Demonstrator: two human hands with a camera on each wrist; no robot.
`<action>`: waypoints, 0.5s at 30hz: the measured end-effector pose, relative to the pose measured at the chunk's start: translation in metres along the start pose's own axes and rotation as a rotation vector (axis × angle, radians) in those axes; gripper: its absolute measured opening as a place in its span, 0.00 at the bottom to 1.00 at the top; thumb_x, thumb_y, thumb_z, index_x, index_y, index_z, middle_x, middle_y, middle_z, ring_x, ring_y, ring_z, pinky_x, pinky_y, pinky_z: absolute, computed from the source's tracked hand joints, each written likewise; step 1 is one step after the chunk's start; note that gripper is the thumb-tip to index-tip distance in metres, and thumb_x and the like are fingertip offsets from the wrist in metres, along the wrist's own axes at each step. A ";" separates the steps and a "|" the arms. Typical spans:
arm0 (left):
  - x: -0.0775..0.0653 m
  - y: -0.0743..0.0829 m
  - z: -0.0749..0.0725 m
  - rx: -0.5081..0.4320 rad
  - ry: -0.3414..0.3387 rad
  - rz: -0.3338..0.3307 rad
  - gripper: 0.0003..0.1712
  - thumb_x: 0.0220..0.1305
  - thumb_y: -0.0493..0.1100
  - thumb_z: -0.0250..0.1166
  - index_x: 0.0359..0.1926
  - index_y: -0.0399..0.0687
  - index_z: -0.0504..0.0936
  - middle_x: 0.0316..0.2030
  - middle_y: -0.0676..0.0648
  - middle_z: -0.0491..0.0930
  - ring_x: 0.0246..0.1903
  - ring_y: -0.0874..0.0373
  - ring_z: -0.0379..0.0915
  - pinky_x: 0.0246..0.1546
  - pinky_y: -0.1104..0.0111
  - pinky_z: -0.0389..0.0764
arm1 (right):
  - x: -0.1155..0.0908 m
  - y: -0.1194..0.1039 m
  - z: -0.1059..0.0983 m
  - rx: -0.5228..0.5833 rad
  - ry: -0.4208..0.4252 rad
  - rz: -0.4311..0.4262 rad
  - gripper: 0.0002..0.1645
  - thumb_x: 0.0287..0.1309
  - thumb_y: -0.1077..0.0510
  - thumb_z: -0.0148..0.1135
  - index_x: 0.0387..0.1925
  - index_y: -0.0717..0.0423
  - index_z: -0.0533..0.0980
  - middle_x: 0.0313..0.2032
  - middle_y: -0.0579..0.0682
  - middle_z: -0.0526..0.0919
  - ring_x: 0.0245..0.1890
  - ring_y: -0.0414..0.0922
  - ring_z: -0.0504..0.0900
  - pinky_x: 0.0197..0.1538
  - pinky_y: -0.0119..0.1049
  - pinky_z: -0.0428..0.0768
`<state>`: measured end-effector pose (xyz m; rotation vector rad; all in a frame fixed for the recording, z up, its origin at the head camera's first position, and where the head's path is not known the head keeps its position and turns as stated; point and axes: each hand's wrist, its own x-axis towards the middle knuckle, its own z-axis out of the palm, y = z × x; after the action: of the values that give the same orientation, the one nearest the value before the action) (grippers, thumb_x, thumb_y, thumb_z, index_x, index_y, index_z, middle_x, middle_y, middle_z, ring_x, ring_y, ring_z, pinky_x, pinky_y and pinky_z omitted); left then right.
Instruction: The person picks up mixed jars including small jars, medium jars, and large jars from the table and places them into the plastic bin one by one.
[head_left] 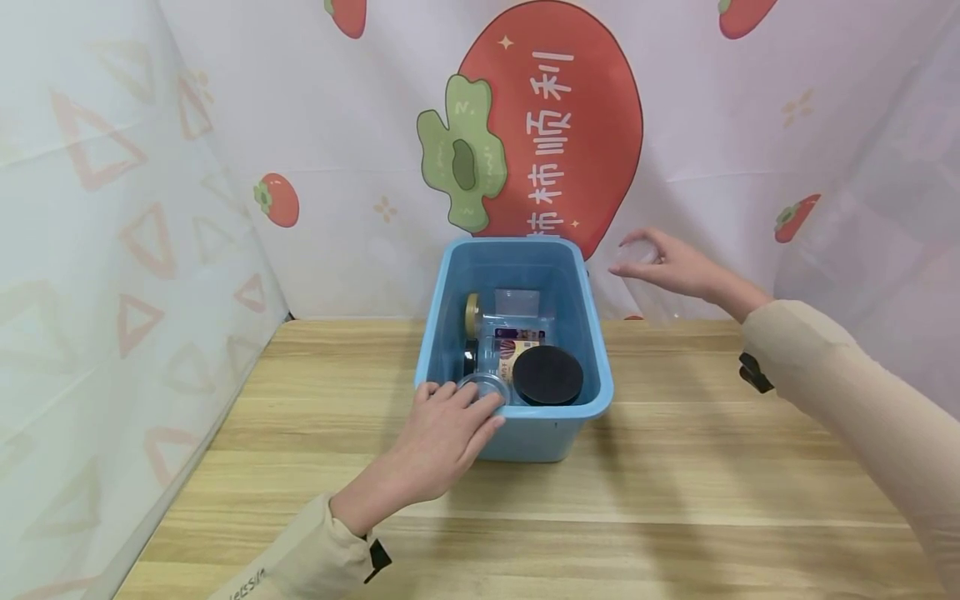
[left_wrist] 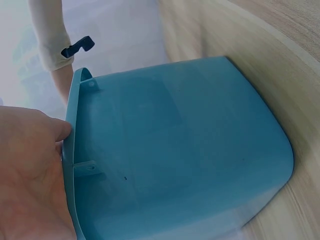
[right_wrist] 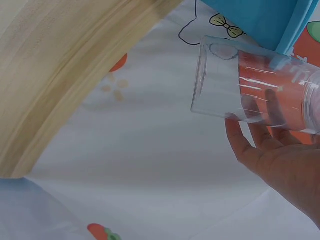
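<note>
My left hand (head_left: 453,429) grips the near rim of a blue plastic bin (head_left: 525,437), with its fingers over the edge and the thumb on the outer side. Just inside that rim, a round clear jar (head_left: 487,385) sits by the fingertips. To the right of the bin, my right hand (head_left: 678,265) holds a clear, see-through plastic jar (right_wrist: 272,85) up in the air. In the right wrist view its fingers wrap the jar's side, and the jar lies tilted with its flat base away from the palm.
Inside the bin are a black round lid (head_left: 547,375), a gold lid (head_left: 472,315), a smaller black lid (head_left: 470,357) and a printed label (head_left: 517,346). The bin stands on a wooden table (head_left: 675,500), before a white cloth backdrop (head_left: 360,267) with printed red fruit.
</note>
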<state>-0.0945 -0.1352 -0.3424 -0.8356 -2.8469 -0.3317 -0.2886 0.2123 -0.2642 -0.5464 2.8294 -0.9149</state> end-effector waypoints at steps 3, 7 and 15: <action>0.000 0.000 0.000 -0.005 0.001 0.002 0.16 0.83 0.53 0.53 0.60 0.56 0.81 0.42 0.52 0.79 0.42 0.54 0.72 0.50 0.53 0.67 | 0.002 -0.005 0.000 -0.008 0.005 -0.009 0.41 0.71 0.42 0.64 0.74 0.59 0.63 0.64 0.67 0.73 0.52 0.62 0.79 0.53 0.55 0.81; 0.000 0.000 -0.001 -0.017 -0.007 -0.003 0.17 0.83 0.54 0.53 0.60 0.56 0.81 0.42 0.52 0.79 0.43 0.54 0.72 0.50 0.53 0.67 | 0.004 -0.012 0.000 -0.006 0.007 -0.013 0.42 0.71 0.41 0.64 0.75 0.59 0.63 0.65 0.66 0.73 0.53 0.63 0.79 0.56 0.59 0.82; 0.000 -0.002 0.000 -0.063 -0.011 -0.015 0.19 0.83 0.54 0.52 0.62 0.55 0.81 0.46 0.51 0.81 0.45 0.53 0.73 0.51 0.53 0.66 | 0.007 -0.024 0.001 0.000 0.010 -0.028 0.42 0.70 0.41 0.65 0.74 0.58 0.63 0.65 0.64 0.75 0.54 0.62 0.80 0.59 0.61 0.81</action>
<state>-0.0954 -0.1368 -0.3429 -0.8303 -2.8682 -0.4226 -0.2881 0.1910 -0.2509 -0.5840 2.8381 -0.9251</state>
